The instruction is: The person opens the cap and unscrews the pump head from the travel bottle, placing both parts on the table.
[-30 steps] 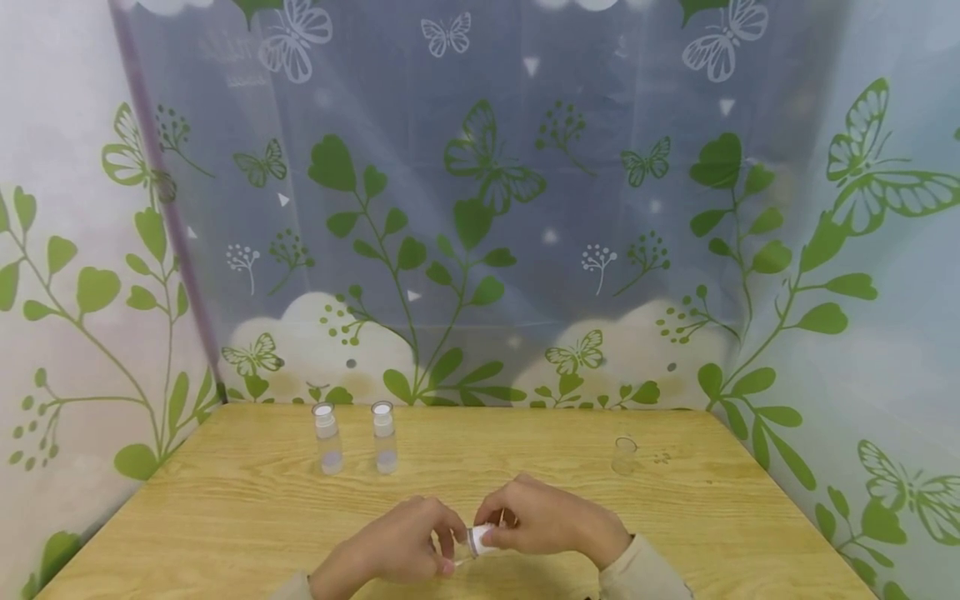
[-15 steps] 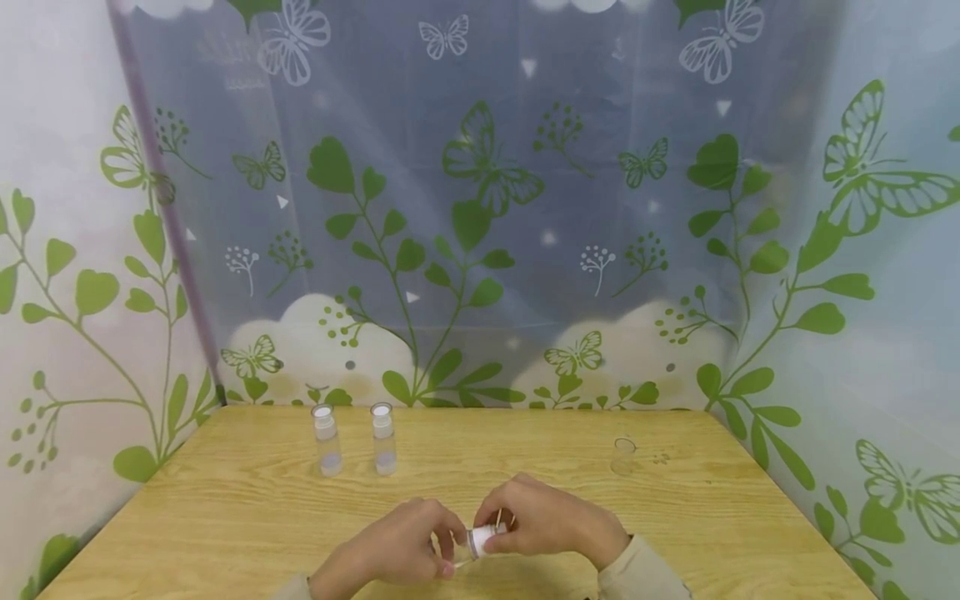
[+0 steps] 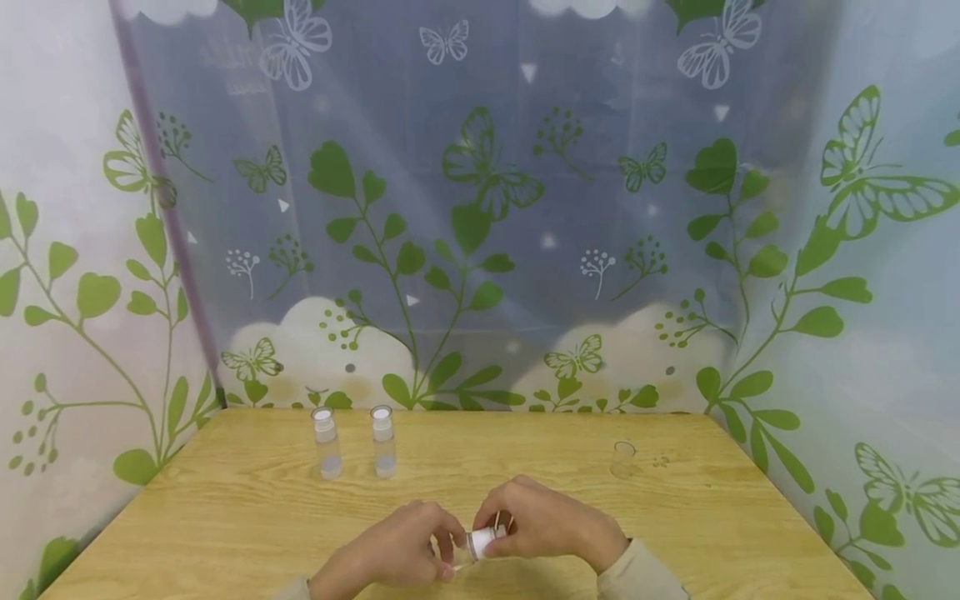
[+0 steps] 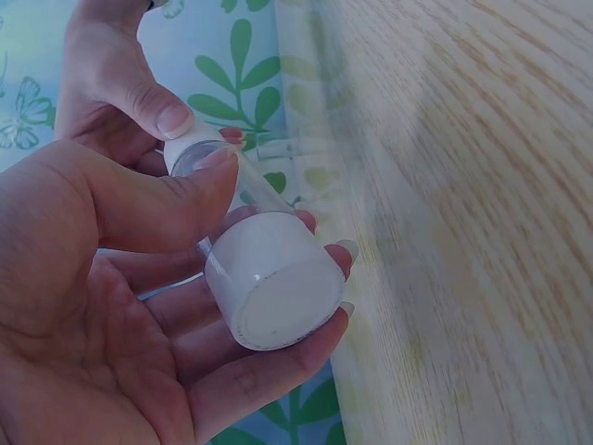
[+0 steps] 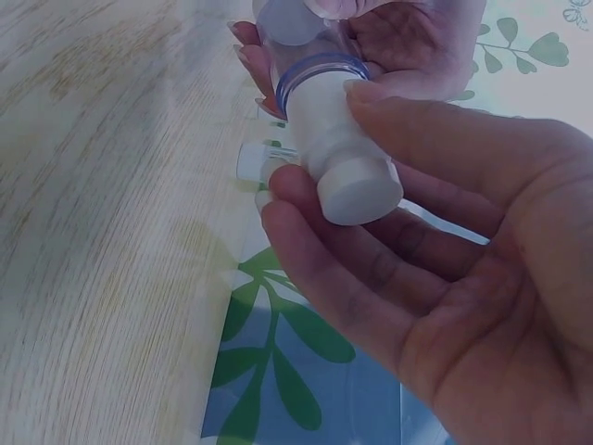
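Note:
Near the front of the table, both hands hold one small bottle with a clear body and a white top, tilted sideways. My left hand grips the clear body; in the left wrist view the thumb lies across it and the fingers curl beneath its white base. At the other end my right hand pinches the white top between thumb and fingers, just beyond a bluish clear ring. No clear cap covers this top.
Two similar bottles, one at left and one beside it, stand upright at the back left under clear caps. A clear cup-shaped cap stands at the back right of the wooden table. Patterned curtains enclose the table.
The right fingers have shifted slightly on the white top, so its end now shows between them. The left hand stays in place; the head view has tilted a little.

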Tool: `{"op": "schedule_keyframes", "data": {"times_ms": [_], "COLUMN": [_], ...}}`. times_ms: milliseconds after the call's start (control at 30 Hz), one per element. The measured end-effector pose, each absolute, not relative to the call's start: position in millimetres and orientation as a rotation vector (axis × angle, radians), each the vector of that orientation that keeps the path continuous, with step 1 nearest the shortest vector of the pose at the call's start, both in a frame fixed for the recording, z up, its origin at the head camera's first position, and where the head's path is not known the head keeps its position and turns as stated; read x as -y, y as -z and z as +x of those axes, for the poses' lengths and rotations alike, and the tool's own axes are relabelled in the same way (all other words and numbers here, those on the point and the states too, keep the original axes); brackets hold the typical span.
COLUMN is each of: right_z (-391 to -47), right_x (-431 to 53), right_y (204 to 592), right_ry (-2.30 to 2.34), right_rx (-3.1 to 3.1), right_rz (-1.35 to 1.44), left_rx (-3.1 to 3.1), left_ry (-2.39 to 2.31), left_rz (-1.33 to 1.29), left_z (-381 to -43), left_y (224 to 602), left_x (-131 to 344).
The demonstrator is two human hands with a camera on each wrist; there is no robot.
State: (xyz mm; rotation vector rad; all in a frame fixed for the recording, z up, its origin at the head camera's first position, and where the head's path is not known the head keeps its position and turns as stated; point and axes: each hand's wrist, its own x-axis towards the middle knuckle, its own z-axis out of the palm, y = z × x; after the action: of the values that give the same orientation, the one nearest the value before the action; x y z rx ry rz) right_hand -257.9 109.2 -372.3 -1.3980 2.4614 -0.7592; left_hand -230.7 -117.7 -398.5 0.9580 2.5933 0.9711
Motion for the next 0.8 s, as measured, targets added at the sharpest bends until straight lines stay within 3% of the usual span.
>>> {"op": "schedule_keyframes", "data": {"times_ms": [800], "right_z": [-260.3], "right_x": [-110.4], "right_y": [372.9], "right_ry": [0.754], "right_rx": [-2.449], "right_rz": [-1.495], "left_rx": [-2.629], "left_ry": [-0.933], "left_rz": [0.970], "left_z": [-229.7], "left_y": [395.3], "left_x": [118.4]}}
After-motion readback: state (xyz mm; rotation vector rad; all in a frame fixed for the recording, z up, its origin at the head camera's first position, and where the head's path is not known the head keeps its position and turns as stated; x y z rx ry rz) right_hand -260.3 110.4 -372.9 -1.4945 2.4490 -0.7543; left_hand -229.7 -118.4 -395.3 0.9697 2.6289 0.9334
